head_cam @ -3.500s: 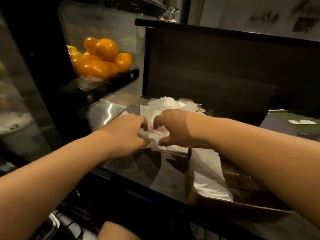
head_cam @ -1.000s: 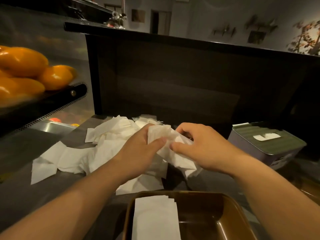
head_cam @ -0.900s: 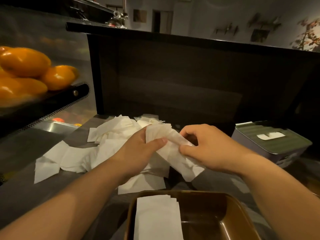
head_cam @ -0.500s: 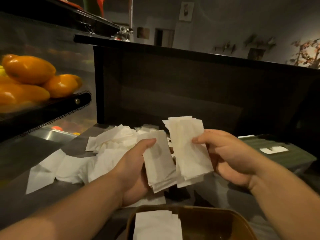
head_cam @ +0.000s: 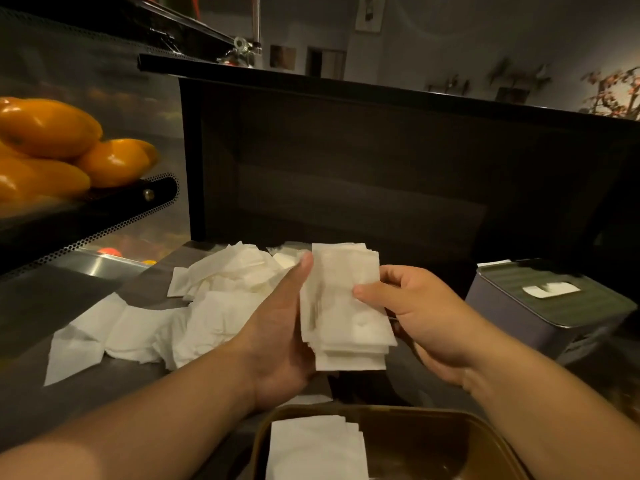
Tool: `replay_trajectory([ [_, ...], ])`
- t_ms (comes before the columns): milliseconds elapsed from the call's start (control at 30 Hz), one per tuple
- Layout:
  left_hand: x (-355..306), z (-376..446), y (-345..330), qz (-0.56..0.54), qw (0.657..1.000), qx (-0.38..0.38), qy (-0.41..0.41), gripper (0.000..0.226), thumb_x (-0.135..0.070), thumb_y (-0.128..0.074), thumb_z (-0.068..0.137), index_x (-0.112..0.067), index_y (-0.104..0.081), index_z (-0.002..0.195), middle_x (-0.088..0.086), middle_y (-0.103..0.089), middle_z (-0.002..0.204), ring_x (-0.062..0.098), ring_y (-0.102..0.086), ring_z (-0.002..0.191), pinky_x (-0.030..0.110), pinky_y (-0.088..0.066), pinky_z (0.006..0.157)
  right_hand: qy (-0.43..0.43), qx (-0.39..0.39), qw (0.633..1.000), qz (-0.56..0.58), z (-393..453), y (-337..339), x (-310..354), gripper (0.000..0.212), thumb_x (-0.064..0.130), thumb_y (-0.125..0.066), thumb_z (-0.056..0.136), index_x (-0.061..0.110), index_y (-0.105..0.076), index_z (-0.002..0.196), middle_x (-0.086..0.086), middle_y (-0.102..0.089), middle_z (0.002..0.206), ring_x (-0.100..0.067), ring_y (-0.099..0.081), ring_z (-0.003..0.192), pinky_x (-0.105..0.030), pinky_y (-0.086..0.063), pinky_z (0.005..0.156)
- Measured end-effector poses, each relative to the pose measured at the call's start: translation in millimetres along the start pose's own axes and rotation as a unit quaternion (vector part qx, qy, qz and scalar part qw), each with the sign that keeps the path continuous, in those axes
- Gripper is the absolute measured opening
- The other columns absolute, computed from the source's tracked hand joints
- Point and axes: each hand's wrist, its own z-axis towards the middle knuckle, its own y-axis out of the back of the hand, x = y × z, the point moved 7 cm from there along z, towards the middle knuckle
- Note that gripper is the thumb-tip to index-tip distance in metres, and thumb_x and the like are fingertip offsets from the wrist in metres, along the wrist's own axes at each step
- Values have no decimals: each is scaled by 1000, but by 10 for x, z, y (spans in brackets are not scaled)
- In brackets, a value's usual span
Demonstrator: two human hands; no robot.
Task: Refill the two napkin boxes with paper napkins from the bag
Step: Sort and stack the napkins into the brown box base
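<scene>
I see a dim, warm-toned scene with a yellowish cast. The oranges (head_cam: 52, 147) catch bright glare at left, and the steel counter (head_cam: 104, 268) reflects a sheen. The napkin stack (head_cam: 343, 306) shows motion blur along its left edge. The dark back panel (head_cam: 381, 174) bows with wide-angle distortion.

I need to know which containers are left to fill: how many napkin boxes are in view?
2. An open brown box sits at the bottom edge with a few napkins inside; a closed lidded box stands at right. Others may lie out of view.
</scene>
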Motion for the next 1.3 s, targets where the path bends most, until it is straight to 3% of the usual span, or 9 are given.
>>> replay_trajectory([
  [200, 22, 26, 24, -1, 1000, 5, 13, 63, -48, -70, 64, -30, -60, 123, 15, -73, 110, 40, -70, 99, 56, -55, 83, -6, 58, 997, 56, -4, -27, 3, 25, 22, -69, 93, 25, -68, 118, 7, -78, 103, -10, -75, 94, -27, -61, 74],
  [400, 19, -11, -26, 83, 996, 11, -29, 51, -31, -75, 64, -32, -61, 113, 9, -75, 99, 31, -71, 98, 51, -58, 79, 39, 34, 998, -28, 19, -18, -25, 28, 24, -73, 91, 31, -68, 117, 12, -75, 110, -8, -71, 105, -35, -60, 90],
  [533, 0, 11, 33, 142, 989, -25, -26, 41, -17, -71, 75, -32, -59, 111, 9, -75, 96, 31, -68, 99, 46, -59, 73, 48, 40, 994, -92, 18, -21, 20, 18, 32, -71, 91, 35, -70, 109, 15, -74, 104, -2, -70, 97, -26, -59, 80],
  [700, 33, 31, 49, 237, 970, -45, -9, 34, -16, -64, 87, -34, -52, 114, 3, -69, 106, 28, -65, 99, 37, -58, 76, 30, 12, 999, 9, 21, 69, 58, 25, 46, -59, 97, 30, -78, 97, 10, -76, 101, -16, -66, 109, -41, -50, 100],
  [800, 58, 2, 40, 234, 971, -40, 6, 30, -13, -63, 85, -32, -54, 107, 2, -72, 87, 27, -67, 87, 33, -58, 63, 48, 3, 999, 13, 28, 113, 93, 21, 35, -63, 97, 22, -79, 94, 2, -77, 99, -20, -69, 107, -40, -55, 97],
  [1000, 70, -23, -60, 230, 973, 4, 29, 30, -12, -55, 86, -26, -52, 113, 7, -76, 80, 22, -75, 71, 34, -58, 59, 77, -48, 996, 26, 39, 232, 114, 16, 27, -68, 94, 22, -80, 85, 0, -77, 96, -25, -69, 106, -51, -55, 99],
  [1167, 70, -22, -8, 229, 973, -23, 21, 24, -12, -59, 84, -25, -56, 104, 1, -73, 67, 20, -72, 62, 30, -56, 54, 173, -164, 971, 15, -22, 365, 272, 16, 31, -59, 100, 26, -74, 96, 8, -76, 95, -10, -72, 93, -39, -61, 88],
  [1233, 78, -31, 5, 214, 976, -34, 22, 25, -15, -63, 82, -23, -57, 105, 4, -74, 72, 25, -72, 70, 31, -57, 55, 205, -234, 948, 62, -91, 546, 389, 15, 32, -57, 101, 26, -70, 99, 6, -75, 98, -8, -73, 94, -37, -62, 85],
  [1300, 86, -26, 33, 174, 983, -43, 30, 44, -24, -69, 71, -22, -58, 113, 12, -74, 92, 35, -69, 89, 39, -58, 64, 233, -226, 936, 135, -180, 662, 523, 14, 32, -57, 101, 25, -69, 105, 3, -74, 107, -11, -72, 101, -38, -63, 84],
])
